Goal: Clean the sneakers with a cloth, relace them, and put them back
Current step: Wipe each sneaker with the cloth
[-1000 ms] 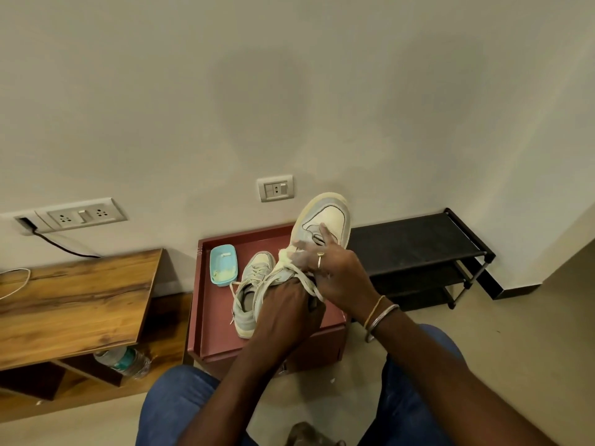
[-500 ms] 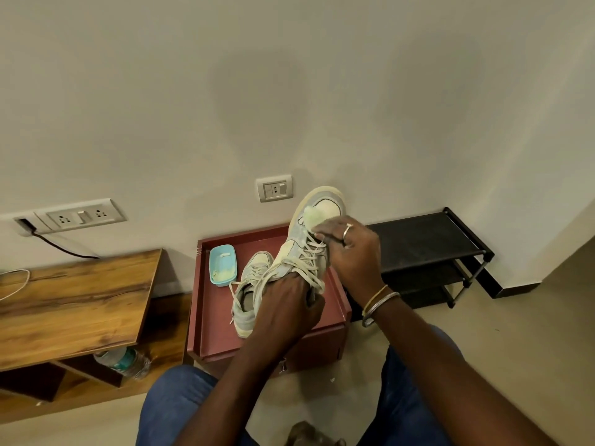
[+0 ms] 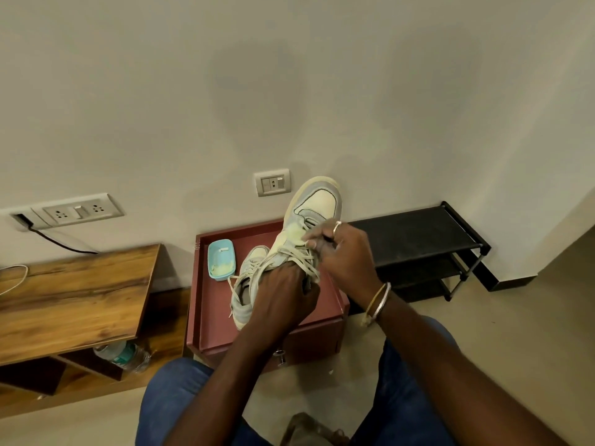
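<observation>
Compared with half a second ago, shows the right hand point(image 3: 344, 252) lower on the raised sneaker point(image 3: 317, 204): off the toe box and down at the top of the laces point(image 3: 306, 262), with the cream toe panel bare again. Pinches a pale yellow cloth point(image 3: 294, 235) there under curled fingers, pressing it against the upper. Keeps the left hand point(image 3: 283, 294) wrapped round the shoe's collar as before, toe tilted up and away toward the wall, below and right of a wall socket point(image 3: 273, 182). Leaves the second sneaker point(image 3: 248, 284) unmoved on the recessed top of the dark red cabinet point(image 3: 212, 317), just right of a light blue soap dish point(image 3: 221, 259) and partly hidden behind the left hand. Carries a ring point(image 3: 337, 226) on a right finger and bangles point(image 3: 380, 300) on the right wrist. At the edges: a raised lip along the left, back and front of the cabinet top; a black shoe rack point(image 3: 418, 233) just beside the cabinet on the right; a wooden desk point(image 3: 74, 300) close on the left, with a water bottle point(image 3: 124, 355) lying on its lower shelf. Offers room over the beige floor point(image 3: 515, 333) in front of the rack, and a narrower strip between the knees and the cabinet front.
</observation>
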